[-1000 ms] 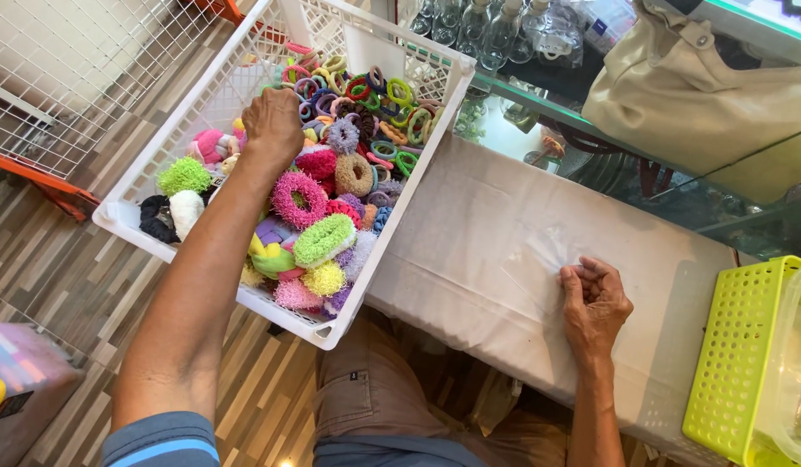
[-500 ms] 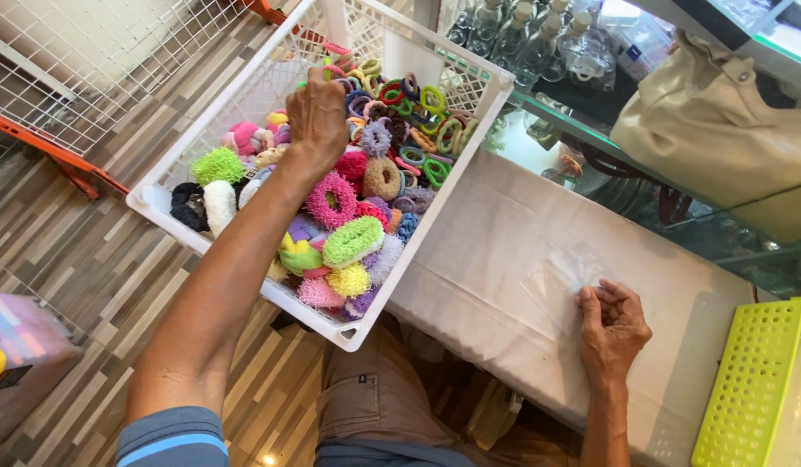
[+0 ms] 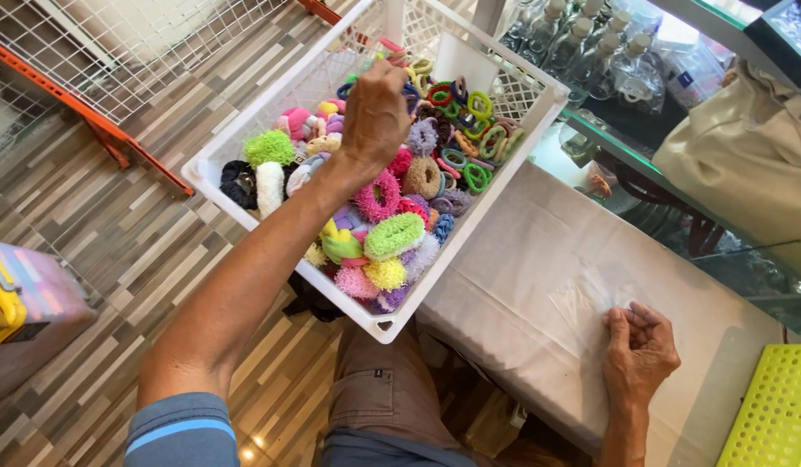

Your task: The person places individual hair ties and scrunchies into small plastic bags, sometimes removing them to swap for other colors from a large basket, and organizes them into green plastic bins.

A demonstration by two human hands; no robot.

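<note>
Currently: left hand point(image 3: 376, 117) in basket point(image 3: 539, 130), curled among hair ties point(image 3: 457, 130), grasp hidden. Right hand point(image 3: 640, 350) pinching clear bag point(image 3: 591, 298) on table point(image 3: 522, 259). Best: hold bag flat.

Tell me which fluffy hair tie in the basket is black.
The black hair tie at the white basket's left corner, beside the fluffy white one. All the other fluffy ties are bright or pale: pink, green, yellow, purple.

The left hand point(image 3: 376, 117) has reached deeper into the white basket point(image 3: 379, 324).
</note>
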